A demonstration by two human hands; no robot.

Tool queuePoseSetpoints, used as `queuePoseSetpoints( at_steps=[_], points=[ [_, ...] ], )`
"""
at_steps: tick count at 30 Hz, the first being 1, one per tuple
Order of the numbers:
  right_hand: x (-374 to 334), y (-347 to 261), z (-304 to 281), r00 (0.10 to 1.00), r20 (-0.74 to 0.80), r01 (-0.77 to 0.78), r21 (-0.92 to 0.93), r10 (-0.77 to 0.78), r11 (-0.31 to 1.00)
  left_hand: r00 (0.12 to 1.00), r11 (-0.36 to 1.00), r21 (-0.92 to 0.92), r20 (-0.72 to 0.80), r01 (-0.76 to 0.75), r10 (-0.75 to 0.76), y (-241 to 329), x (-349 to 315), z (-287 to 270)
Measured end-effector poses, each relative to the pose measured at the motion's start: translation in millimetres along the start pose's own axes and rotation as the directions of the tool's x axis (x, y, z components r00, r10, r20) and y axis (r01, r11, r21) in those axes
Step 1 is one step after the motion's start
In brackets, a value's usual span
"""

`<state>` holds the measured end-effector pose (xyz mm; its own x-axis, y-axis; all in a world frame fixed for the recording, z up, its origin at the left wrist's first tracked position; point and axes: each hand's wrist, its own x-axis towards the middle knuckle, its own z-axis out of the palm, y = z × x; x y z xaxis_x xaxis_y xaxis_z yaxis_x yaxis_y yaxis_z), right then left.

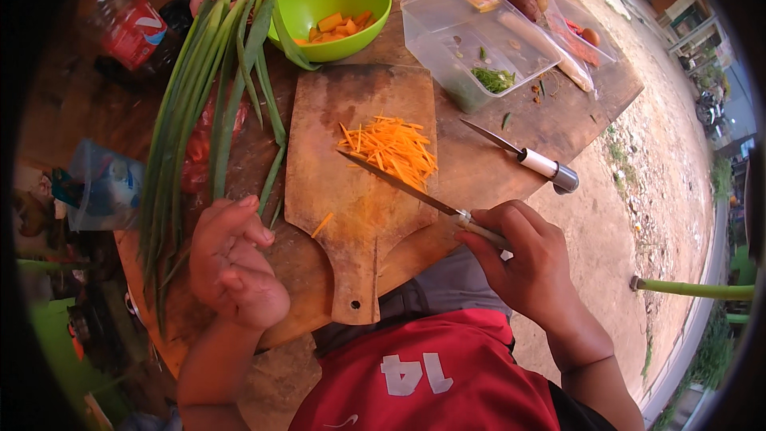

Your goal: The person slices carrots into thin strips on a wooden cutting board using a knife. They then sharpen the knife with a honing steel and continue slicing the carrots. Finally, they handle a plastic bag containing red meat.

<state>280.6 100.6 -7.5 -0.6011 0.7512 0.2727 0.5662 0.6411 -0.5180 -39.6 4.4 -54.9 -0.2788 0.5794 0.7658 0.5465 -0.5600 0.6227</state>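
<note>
In my right hand [523,259] is a kitchen knife [403,186], gripped by its handle. Its blade slants up and left over the wooden cutting board [319,152], the tip at the edge of a heap of carrot strips [391,148]. A single carrot strip [322,225] lies apart, lower on the board. My left hand [239,267] hovers left of the board's handle with fingers loosely curled and nothing visible in them. Long spring onions [187,104] lie beyond it. A second knife [538,162] with a white and dark handle rests on the table right of the board.
Behind the board stands a green bowl [355,49] holding carrot chunks [339,26]. A clear plastic container [423,24] with chopped greens [493,79] sits at back right. Left are a plastic bottle [132,28] and a clear bag [108,183]. The wooden table's edge [590,140] runs along the right.
</note>
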Motion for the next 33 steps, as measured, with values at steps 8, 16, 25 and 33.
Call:
queuePoseSetpoints(
  at_steps=[8, 16, 25, 33],
  points=[
    [0, -15, 2, 0.989, 0.126, 0.077, 0.012, -0.078, 0.997, 0.998, 0.995, 0.088, -0.034, -0.055, 0.058, 0, 7, -3],
    [-9, -19, 6, 0.965, 0.199, 0.152, 0.099, -0.170, 0.983, 0.994, 0.988, 0.106, -0.002, -0.112, 0.113, -5, 12, -5],
    [21, -5, -10, 0.995, -0.008, -0.092, 0.266, 0.097, 0.959, 0.994, 0.964, 0.245, 0.071, -0.099, 0.084, -1, 32, -10],
    [0, 29, -10, 0.936, -0.127, -0.241, 0.449, 0.329, 0.861, 0.907, 0.783, 0.588, 0.414, -0.203, -0.076, 24, 138, 22]
  ],
)
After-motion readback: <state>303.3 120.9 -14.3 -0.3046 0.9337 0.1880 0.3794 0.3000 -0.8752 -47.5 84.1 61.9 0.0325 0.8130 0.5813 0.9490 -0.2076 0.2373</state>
